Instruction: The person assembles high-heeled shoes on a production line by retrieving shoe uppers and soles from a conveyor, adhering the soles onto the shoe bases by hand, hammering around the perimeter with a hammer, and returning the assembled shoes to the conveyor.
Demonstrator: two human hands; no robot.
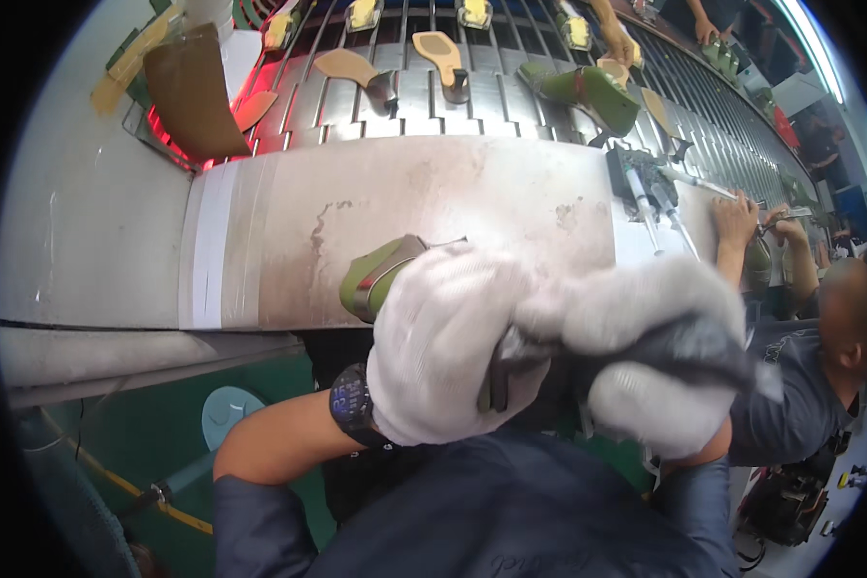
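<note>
My left hand (pixel 448 342), in a white knit glove, is closed at the middle of the view. My right hand (pixel 655 299), gloved alike, is wrapped round a dark, long, partly shiny object (pixel 694 352). Its narrow end reaches into the curl of my left fingers. Motion blur and the gloves hide what kind of thing it is. Just beyond my left hand, at the worktop's near edge, is a green shoe (pixel 361 284) with a brownish band. The glove covers part of that shoe, and I cannot tell whether they touch.
Past the pale worktop (pixel 356 183) runs a slatted metal conveyor (pixel 405 116) carrying tan soles with heels (pixel 438 53) and a green shoe (pixel 588 96). A black holder (pixel 636 173) with brushes stands at right. A co-worker (pixel 790 376) works close on my right. A brown sheet (pixel 193 91) hangs at left.
</note>
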